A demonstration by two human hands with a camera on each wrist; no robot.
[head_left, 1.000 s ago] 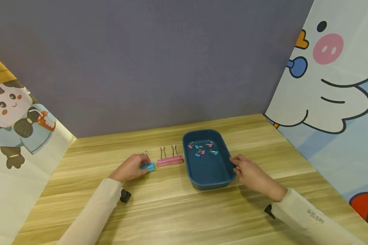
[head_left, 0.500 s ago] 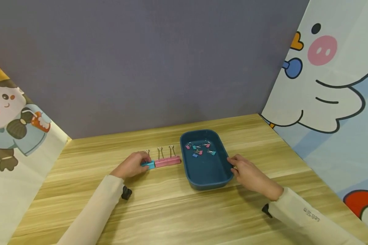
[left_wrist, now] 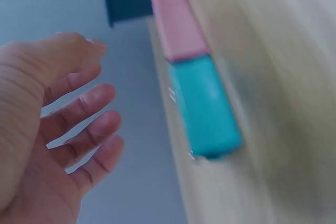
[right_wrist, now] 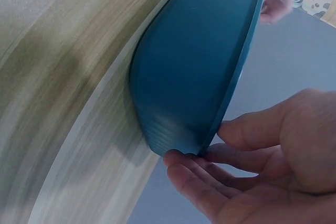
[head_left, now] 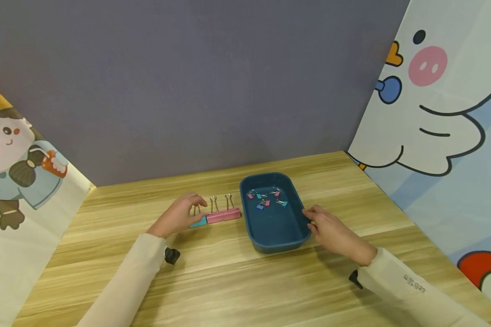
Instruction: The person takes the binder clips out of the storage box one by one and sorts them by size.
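My left hand (head_left: 180, 215) hovers with spread fingers just above a light-blue binder clip (head_left: 198, 222); in the left wrist view the hand stands apart from that clip (left_wrist: 206, 106). End to end with it lie pink binder clips (head_left: 224, 215), their wire handles pointing away from me. On the right, my right hand (head_left: 330, 230) pinches the rim of a dark blue plastic tray (head_left: 276, 231) between thumb and fingers, also plain in the right wrist view. Several small pink, teal and blue binder clips (head_left: 260, 206) lie in the tray's far half.
Everything stands on a wood-grain table (head_left: 237, 286). A grey panel (head_left: 212, 91) rises behind its far edge. Cartoon-printed panels (head_left: 446, 136) flank both sides.
The light-blue clip was slid right and away until it met the pink clips' end. My left hand has since let it go and lifted slightly. My right hand keeps holding the tray.
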